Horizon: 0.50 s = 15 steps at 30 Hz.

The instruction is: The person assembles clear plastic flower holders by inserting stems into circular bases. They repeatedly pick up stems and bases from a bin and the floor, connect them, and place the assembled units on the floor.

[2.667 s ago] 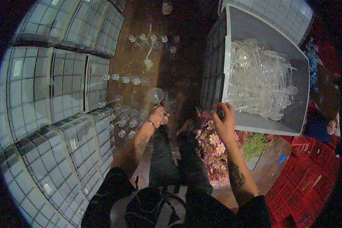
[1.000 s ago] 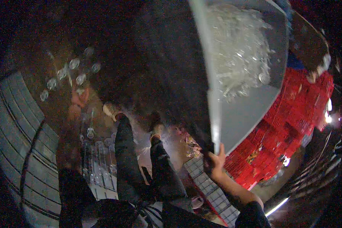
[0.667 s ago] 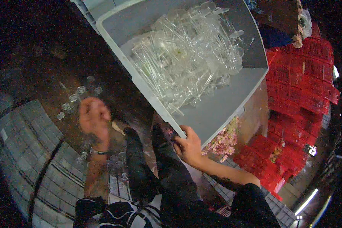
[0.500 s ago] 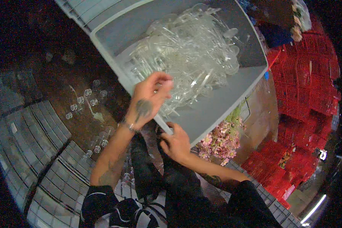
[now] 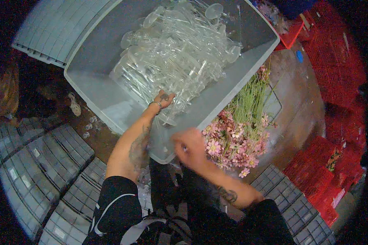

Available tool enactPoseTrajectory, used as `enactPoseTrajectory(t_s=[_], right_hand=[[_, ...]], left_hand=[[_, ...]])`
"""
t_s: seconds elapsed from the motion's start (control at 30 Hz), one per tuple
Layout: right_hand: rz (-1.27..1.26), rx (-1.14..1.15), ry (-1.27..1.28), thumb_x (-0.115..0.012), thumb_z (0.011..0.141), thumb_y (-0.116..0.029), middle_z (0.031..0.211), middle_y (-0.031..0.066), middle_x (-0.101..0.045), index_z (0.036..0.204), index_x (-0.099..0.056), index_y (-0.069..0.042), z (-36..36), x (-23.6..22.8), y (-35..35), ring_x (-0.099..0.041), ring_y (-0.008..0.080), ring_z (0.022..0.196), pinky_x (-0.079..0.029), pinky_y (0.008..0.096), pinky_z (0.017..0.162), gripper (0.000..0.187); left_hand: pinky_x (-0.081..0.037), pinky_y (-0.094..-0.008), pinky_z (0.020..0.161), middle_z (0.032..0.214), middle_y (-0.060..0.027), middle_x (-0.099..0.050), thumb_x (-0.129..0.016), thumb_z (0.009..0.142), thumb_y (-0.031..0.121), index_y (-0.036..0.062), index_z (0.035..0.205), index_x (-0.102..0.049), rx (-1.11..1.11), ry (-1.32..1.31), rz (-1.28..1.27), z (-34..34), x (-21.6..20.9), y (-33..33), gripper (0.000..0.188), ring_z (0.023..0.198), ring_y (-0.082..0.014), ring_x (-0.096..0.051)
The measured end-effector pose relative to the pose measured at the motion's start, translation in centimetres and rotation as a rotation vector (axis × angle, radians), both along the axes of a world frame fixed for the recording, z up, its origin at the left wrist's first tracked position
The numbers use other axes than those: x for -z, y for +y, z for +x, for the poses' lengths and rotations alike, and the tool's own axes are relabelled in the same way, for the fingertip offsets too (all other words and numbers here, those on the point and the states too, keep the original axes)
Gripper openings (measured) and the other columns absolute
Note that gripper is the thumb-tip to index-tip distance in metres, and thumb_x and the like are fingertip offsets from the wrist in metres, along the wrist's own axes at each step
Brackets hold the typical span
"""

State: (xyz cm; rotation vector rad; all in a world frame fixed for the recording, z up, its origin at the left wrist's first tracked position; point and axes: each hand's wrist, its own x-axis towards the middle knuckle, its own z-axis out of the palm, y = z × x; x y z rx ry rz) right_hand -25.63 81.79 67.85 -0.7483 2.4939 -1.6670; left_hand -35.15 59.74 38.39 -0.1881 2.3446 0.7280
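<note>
A large grey plastic bin point(image 5: 102, 102) sits in front of me, filled with a heap of clear plastic stemmed glasses point(image 5: 180, 53). My left hand point(image 5: 164, 99) reaches over the bin's near wall into the heap, its fingers buried among the glasses; whether it grips one is hidden. My right hand point(image 5: 189, 145) is blurred at the bin's near corner, fingers curled, with nothing clearly in it.
A bunch of pink flowers with green stems point(image 5: 237, 134) lies right of the bin. Red crates point(image 5: 335, 81) stack along the right side. Grey lidded crates point(image 5: 41, 163) fill the lower left, and more grey crates point(image 5: 298, 208) sit at the lower right. A few small clear cups point(image 5: 88, 128) stand on the brown floor.
My view swung from the floor with rows of cups to the bin. My left hand moved into the heap of glasses. My right hand came off the bin's edge.
</note>
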Motion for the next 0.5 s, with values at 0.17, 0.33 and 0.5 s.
enactPoseTrajectory(t_s=[0.17,0.33,0.5], right_hand=[[0.244,0.235,0.175,-0.067,0.073,-0.003,0.087,0.0077,-0.065,0.091,-0.066,-0.008,-8.5,2.1,7.8,-0.061,0.0284,0.084,-0.045,0.0413,0.079,0.018],[0.354,0.234,0.243,-0.067,0.074,-0.010,0.085,0.0028,-0.065,0.088,-0.067,-0.011,-10.7,2.9,6.2,-0.061,0.0236,0.086,-0.040,0.0413,0.089,0.013],[0.322,0.265,0.217,-0.068,0.075,-0.016,0.084,0.0008,-0.065,0.086,-0.067,-0.014,-10.3,3.4,5.3,-0.061,0.0218,0.086,-0.038,0.0436,0.093,0.011]], left_hand=[[-0.050,-0.0425,0.088,0.120,-0.0259,-0.057,-0.059,0.088,0.044,-0.0033,0.117,-0.060,0.045,-0.266,-0.042,-4.9,-14.5,8.0,0.055,0.111,-0.0350,-0.059],[-0.049,-0.0437,0.095,0.129,-0.0225,-0.052,-0.064,0.083,0.029,0.0007,0.121,-0.054,0.066,0.228,-0.164,-4.7,-15.6,13.8,0.048,0.116,-0.0375,-0.055],[-0.049,-0.0437,0.093,0.129,-0.0167,-0.050,-0.063,0.083,0.018,0.0074,0.130,-0.044,-0.269,0.287,-0.183,-1.9,-11.0,17.1,0.052,0.123,-0.0352,-0.049]])
